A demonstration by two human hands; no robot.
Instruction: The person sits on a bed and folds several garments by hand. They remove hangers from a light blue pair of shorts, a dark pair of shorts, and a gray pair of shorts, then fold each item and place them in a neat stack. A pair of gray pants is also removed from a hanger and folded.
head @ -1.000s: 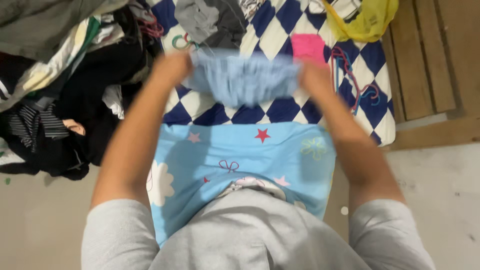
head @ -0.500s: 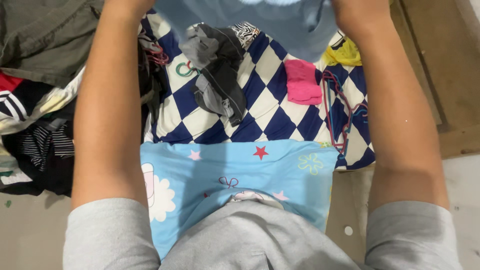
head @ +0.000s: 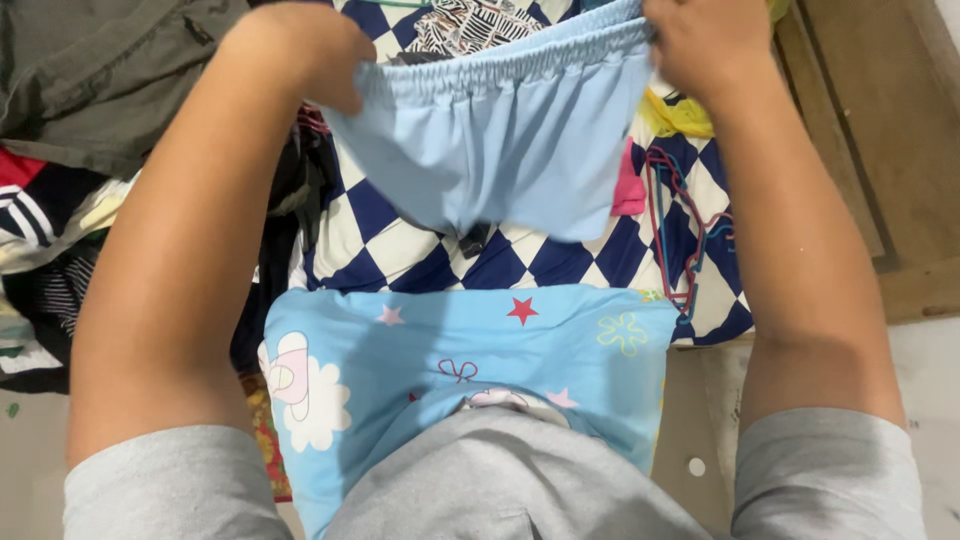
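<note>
I hold a pair of light blue shorts (head: pixel 510 140) stretched out in the air by the elastic waistband. My left hand (head: pixel 310 50) grips the waistband's left end and my right hand (head: pixel 700 45) grips its right end. The shorts hang over a blue and white checked mattress (head: pixel 400 240). Below them, close to my body, lies a light blue pillow (head: pixel 470 350) printed with stars and flowers. A pink cloth (head: pixel 630 185) shows partly behind the shorts' right edge.
A heap of dark, striped and olive clothes (head: pixel 70 160) fills the left side. Coloured hangers (head: pixel 680 220) and a yellow bag (head: pixel 680 112) lie on the mattress at the right. A wooden pallet (head: pixel 870 150) borders the right, above grey floor (head: pixel 930 370).
The shorts went from bunched between my hands to raised high, and now hang spread by the waistband, lower in view, covering the dark garment and most of the pink cloth.
</note>
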